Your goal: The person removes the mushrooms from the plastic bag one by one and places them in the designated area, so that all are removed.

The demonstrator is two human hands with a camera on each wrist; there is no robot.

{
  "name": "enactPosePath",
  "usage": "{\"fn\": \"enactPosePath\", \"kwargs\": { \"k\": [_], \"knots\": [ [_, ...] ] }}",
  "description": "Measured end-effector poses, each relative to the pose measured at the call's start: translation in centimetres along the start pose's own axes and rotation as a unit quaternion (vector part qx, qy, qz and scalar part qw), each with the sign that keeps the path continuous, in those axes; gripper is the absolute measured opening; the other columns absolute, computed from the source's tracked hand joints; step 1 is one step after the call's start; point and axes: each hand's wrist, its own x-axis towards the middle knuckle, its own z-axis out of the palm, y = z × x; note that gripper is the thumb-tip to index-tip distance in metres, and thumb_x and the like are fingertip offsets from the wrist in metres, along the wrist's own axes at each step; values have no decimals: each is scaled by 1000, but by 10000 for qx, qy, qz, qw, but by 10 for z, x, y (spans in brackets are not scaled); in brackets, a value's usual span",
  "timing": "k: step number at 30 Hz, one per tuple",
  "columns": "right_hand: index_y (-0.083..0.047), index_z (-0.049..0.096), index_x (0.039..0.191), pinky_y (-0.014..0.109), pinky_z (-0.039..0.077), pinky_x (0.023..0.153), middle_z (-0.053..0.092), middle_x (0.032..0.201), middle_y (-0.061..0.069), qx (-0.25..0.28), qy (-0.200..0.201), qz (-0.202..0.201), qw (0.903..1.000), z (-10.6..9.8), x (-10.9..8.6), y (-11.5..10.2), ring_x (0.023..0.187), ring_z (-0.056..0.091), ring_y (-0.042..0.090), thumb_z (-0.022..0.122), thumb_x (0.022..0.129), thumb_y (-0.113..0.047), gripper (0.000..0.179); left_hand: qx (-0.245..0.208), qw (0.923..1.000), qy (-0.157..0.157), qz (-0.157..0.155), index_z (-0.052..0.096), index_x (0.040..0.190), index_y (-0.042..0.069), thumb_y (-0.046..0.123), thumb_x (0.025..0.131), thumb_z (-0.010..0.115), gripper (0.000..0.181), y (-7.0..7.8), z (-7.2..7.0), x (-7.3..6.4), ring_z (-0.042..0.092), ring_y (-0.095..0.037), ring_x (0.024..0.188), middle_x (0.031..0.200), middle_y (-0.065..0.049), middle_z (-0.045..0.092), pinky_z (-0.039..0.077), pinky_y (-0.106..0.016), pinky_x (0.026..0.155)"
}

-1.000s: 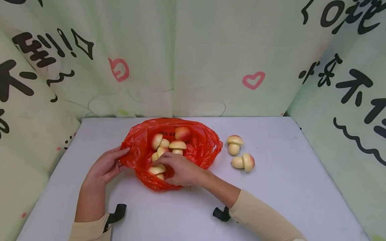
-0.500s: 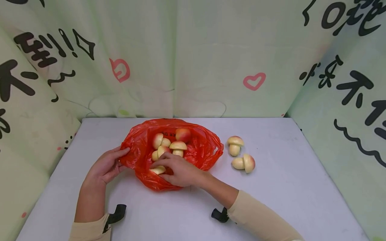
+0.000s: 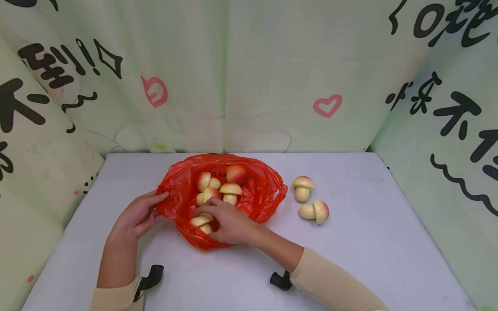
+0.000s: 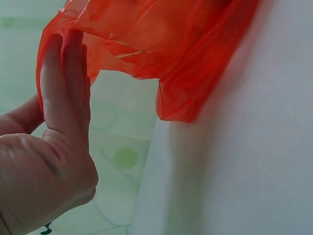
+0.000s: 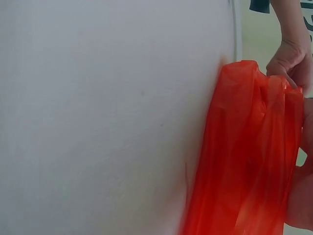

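The red bag (image 3: pixel 265 190) is being pinched at its left rim by the left hand (image 3: pixel 139 214), apparently to hold its mouth open; inside, near left, a mushroom (image 3: pixel 201 220) is being pinched by the right hand (image 3: pixel 232 222), between thumb and fingers.

Here's the white bench (image 3: pixel 365 259), red plastic bag (image 3: pixel 254 198) sitting on it around the right hand's fingers (image 3: pixel 213 208); right of those fingers, one mushroom (image 3: pixel 303 188), then a second mushroom (image 3: pixel 315 211) nearby!
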Motion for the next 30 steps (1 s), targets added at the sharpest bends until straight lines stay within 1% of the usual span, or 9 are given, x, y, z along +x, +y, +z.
{"fn": "enactPosePath", "kwargs": {
  "k": [4,10,14,19,21,25,30],
  "knots": [
    [-30,61,141,15,54,83,55,134,-3,-88,-5,60,9999,2,1,-1,117,54,13,81,87,-10,61,13,10000,11,-17,46,148,20,27,104,65,48,-1,0,1,75,-12,103,115,8,75,62,-29,90],
    [-29,61,139,15,53,83,56,130,-3,-194,99,-54,9997,4,2,0,114,54,12,82,86,-9,61,44,10000,-45,15,41,153,18,27,103,66,56,-1,0,2,75,-12,104,115,9,75,62,-29,90],
    [-28,61,139,14,52,81,56,128,-2,-245,130,-131,9995,6,2,2,111,55,12,82,85,-8,62,67,9999,-69,34,40,154,17,26,104,66,57,-2,0,3,75,-12,104,116,8,75,62,-29,90],
    [-29,60,140,15,53,85,57,130,-2,-316,137,-182,9992,8,3,3,114,56,13,82,84,-8,63,69,10000,-30,17,43,151,18,26,104,65,52,-3,0,3,76,-12,103,115,8,76,62,-29,90],
    [-29,60,140,16,54,86,57,131,-2,-289,141,-170,9993,9,3,3,115,56,14,82,84,-8,64,67,10000,-38,15,43,151,18,26,105,64,52,-3,0,3,76,-12,103,114,8,76,62,-30,90],
    [-29,60,140,17,54,88,58,133,-2,-230,126,-136,9996,10,3,3,118,55,15,82,84,-6,65,92,9999,-108,17,37,156,16,26,105,64,59,-2,1,3,75,-12,103,114,8,75,62,-30,90],
    [-30,59,142,19,55,90,57,136,-2,-134,77,-69,9999,8,1,2,121,54,16,81,85,-6,65,128,9999,-61,-5,33,160,15,27,104,65,66,-2,2,3,75,-12,103,114,9,75,62,-30,91]
  ]
}}
